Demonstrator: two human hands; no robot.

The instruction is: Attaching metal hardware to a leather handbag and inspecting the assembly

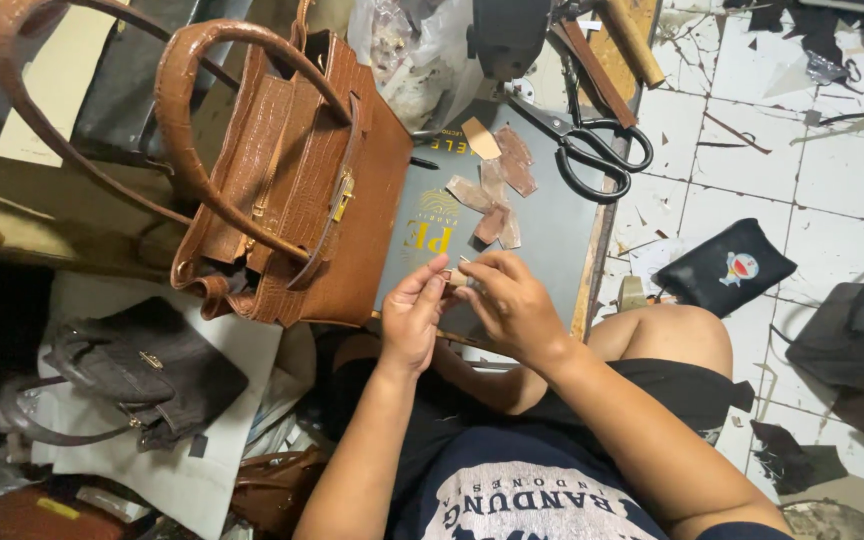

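My left hand (414, 312) and my right hand (507, 300) meet over the near edge of a dark grey board (552, 225) on my lap. Both pinch one small tan leather piece (459, 278) between their fingertips. Several more tan leather scraps (495, 185) lie on the board just beyond my hands. A brown textured leather handbag (292, 190) with tall handles and a gold clasp stands at the board's left side, close to my left hand.
Black-handled scissors (592, 150) lie at the board's far right corner. A dark grey handbag (137, 370) rests on white paper at the left. A black pouch (737, 265) with a cartoon figure lies on the cracked white tile floor (842, 180), with dark scraps around it.
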